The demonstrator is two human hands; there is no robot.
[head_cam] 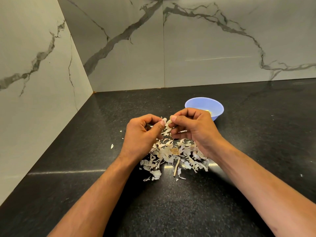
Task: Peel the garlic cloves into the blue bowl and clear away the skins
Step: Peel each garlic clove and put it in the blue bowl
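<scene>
Papery white skin hangs from a garlic clove (pixel 168 123) held in the air between both hands, above the middle of the black granite countertop (pixel 222 194). The left hand (pixel 142 134) pinches one end of the clove between thumb and curled fingers; the right hand (pixel 193 125) pinches the other end, its thumbnail set at the loosened skin. The clove itself is mostly hidden by the fingertips. By judgement it is light, firm and smooth, likely to slip once bare, so it is best held at its ends while the nail lifts the skin. The skin is thin, brittle and almost weightless; it will probably tear into strips rather than come off whole.

Directly below the hands lies a pile of shed skins (pixel 176 156), with a dry stem piece (pixel 176 167) at its near edge and stray flakes scattered towards the left wall. The blue bowl (pixel 204 106) stands just behind the right hand, nearer the back wall, with pale peeled pieces partly visible inside. Marble-patterned wall panels (pixel 205 48) enclose the corner.
</scene>
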